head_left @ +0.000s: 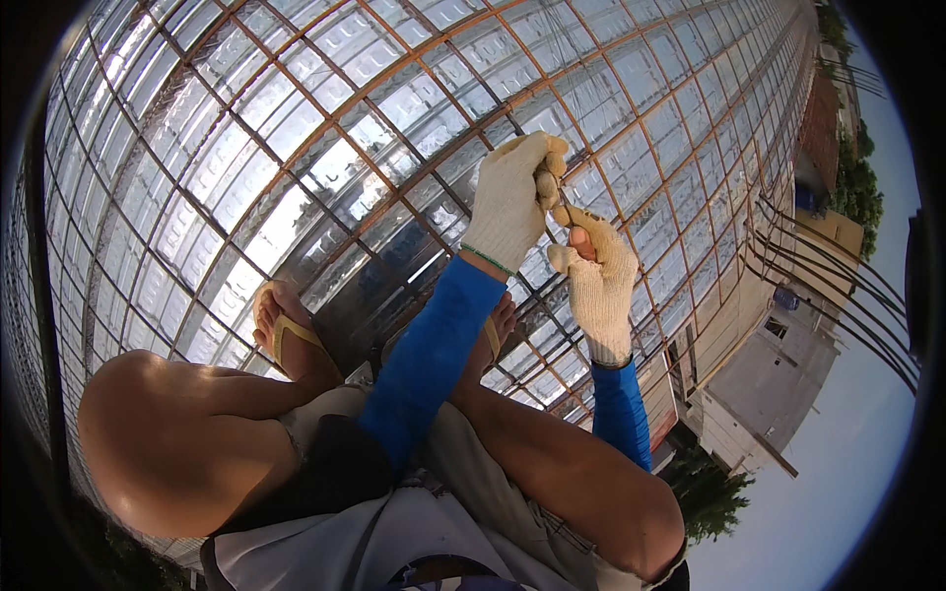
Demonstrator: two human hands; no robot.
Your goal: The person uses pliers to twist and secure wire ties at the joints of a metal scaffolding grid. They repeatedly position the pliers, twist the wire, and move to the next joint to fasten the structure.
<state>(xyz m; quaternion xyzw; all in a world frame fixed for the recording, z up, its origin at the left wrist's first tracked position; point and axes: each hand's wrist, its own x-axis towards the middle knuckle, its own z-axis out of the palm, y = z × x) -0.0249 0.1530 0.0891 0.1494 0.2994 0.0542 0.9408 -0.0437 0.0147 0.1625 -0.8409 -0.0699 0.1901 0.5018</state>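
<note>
Cotton-gloved left hand [507, 202] looks clamped on a thin dark wire [562, 194] over the rusty rebar grid [399, 194], probably steadying it for the curled right hand [603, 281] just right, whose grip I honestly can't tell remotely.

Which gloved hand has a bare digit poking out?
The right hand, the one nearer the buildings: a bare digit emerges from its pale glove. The left hand shows only covered fingers.

Grey building [759, 404] at right; green tree [709, 500] below; blue sky [838, 463] beyond.
</note>
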